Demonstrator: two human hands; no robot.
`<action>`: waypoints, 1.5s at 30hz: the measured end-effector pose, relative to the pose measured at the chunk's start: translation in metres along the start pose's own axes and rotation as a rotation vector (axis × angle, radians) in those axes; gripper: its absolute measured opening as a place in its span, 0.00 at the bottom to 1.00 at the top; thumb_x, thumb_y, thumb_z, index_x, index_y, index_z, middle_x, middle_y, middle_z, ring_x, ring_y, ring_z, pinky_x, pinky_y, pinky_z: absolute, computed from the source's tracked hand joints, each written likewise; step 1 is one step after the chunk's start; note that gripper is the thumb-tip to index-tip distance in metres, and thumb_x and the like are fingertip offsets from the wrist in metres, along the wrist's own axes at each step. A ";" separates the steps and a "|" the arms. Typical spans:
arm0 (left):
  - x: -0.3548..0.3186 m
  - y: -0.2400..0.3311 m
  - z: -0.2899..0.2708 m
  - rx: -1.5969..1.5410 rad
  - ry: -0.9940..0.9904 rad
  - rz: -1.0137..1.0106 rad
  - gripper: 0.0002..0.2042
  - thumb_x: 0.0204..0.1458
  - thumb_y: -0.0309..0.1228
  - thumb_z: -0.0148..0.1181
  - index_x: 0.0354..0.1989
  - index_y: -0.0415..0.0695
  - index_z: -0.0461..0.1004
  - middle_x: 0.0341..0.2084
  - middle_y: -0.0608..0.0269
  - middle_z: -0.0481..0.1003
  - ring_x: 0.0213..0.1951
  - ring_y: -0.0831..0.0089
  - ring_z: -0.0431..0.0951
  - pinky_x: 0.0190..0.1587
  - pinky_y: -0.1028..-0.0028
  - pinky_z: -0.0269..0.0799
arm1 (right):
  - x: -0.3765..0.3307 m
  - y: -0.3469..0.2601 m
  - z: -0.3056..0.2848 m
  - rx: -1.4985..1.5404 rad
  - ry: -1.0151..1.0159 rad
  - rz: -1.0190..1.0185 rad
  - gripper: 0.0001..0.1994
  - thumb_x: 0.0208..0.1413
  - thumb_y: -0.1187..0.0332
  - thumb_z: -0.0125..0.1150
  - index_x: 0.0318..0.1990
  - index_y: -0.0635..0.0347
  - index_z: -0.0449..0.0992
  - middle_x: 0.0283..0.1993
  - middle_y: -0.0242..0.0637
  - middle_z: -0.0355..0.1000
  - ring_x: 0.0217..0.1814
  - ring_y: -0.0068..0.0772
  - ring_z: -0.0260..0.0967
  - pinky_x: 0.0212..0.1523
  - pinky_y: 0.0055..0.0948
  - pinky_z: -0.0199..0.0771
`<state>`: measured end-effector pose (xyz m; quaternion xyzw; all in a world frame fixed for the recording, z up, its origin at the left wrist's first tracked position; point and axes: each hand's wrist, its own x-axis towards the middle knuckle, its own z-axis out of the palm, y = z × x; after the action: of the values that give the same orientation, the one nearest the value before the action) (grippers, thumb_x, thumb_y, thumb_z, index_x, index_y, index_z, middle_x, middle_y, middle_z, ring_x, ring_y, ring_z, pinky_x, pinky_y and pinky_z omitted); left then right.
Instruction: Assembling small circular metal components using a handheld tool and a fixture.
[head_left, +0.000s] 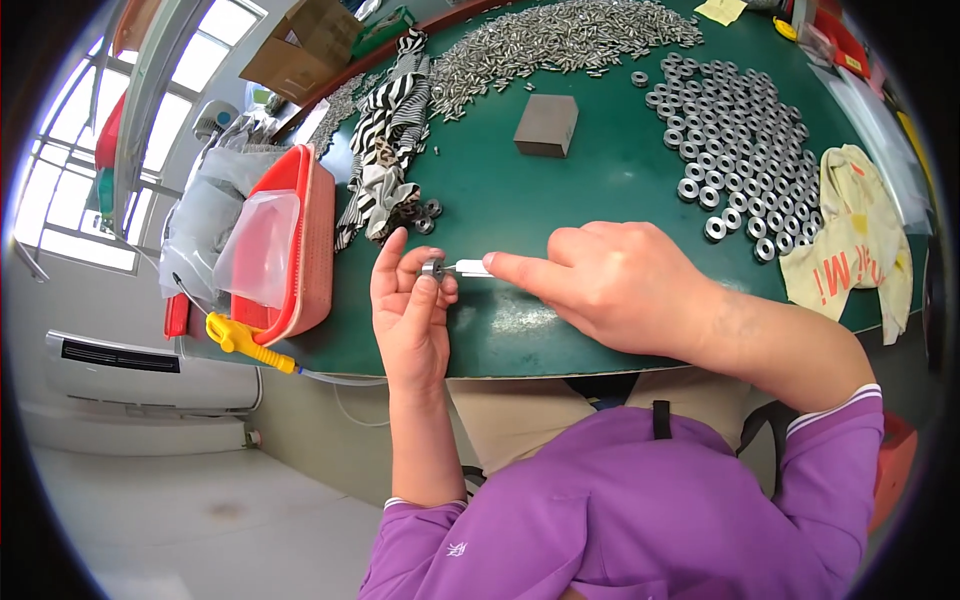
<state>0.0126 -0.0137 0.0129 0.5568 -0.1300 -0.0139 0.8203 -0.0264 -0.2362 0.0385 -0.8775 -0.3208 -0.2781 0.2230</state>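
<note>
While our left hand [410, 305] pinches a small metal ring [432, 268] between thumb and fingertips, palm turned up and fingers curled at the near edge of the green table [560, 200], our right hand [610, 285] presses a short white pin [472, 267] into the ring's hole from three o'clock. Holding the ring upright seems to keep its bore facing the pin. Our right hand is closed, forefinger stretched along the pin, wrist angled in from the lower right. Both hands meet at the ring, each clamped on its own part. More rings [735, 150] lie spread at one o'clock, a heap of metal pins [550, 45] at twelve, a grey block [547, 125] between them, and a red basket [300, 240] at nine.
</note>
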 end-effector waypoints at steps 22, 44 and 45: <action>-0.002 -0.005 0.000 0.171 0.038 0.115 0.26 0.52 0.20 0.52 0.59 0.39 0.52 0.41 0.56 0.69 0.33 0.75 0.71 0.38 0.79 0.69 | 0.006 -0.010 0.001 0.623 -0.234 0.487 0.15 0.52 0.72 0.53 0.49 0.57 0.71 0.29 0.43 0.74 0.27 0.38 0.72 0.29 0.31 0.71; 0.000 -0.002 0.004 0.137 0.066 0.062 0.27 0.53 0.22 0.52 0.61 0.39 0.50 0.41 0.58 0.70 0.31 0.76 0.71 0.35 0.80 0.69 | 0.001 -0.002 0.005 0.270 -0.032 0.143 0.11 0.50 0.70 0.56 0.43 0.52 0.74 0.24 0.38 0.67 0.27 0.41 0.69 0.27 0.37 0.70; -0.001 -0.002 0.004 0.148 0.081 0.060 0.27 0.53 0.21 0.52 0.61 0.39 0.50 0.40 0.58 0.70 0.31 0.77 0.71 0.35 0.80 0.69 | 0.001 -0.002 0.003 0.272 -0.032 0.143 0.11 0.50 0.70 0.56 0.43 0.52 0.74 0.24 0.38 0.67 0.27 0.41 0.69 0.27 0.37 0.70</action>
<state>0.0113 -0.0181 0.0126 0.6117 -0.1142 0.0429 0.7816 -0.0265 -0.2324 0.0368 -0.8642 -0.2958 -0.2013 0.3538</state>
